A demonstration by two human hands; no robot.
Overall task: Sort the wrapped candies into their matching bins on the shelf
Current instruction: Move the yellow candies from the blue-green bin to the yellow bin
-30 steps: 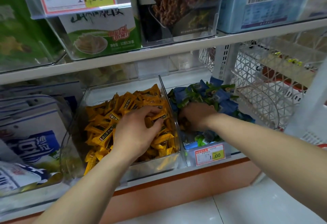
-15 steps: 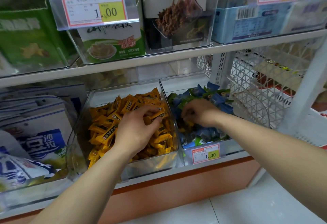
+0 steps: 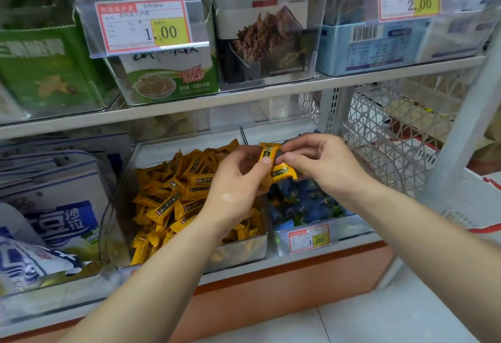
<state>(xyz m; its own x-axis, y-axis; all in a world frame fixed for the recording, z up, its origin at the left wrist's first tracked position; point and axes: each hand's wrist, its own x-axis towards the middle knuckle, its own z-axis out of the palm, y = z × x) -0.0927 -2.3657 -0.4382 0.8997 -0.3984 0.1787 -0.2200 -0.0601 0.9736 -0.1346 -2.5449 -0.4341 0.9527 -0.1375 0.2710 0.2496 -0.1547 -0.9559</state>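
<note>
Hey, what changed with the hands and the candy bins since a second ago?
The left hand lifted out of the yellow bin and the right hand out of the blue bin. They met above where the two bins adjoin and now pinch two yellow candies between them. Both bins stayed in place on the shelf.

This is a shop, a small grocery or snack store. Printed price tags are clipped to clear bins on white shelves, with loose yellow candies and blue candies below and boxed snacks above. A white wire basket sits at the right.
</note>
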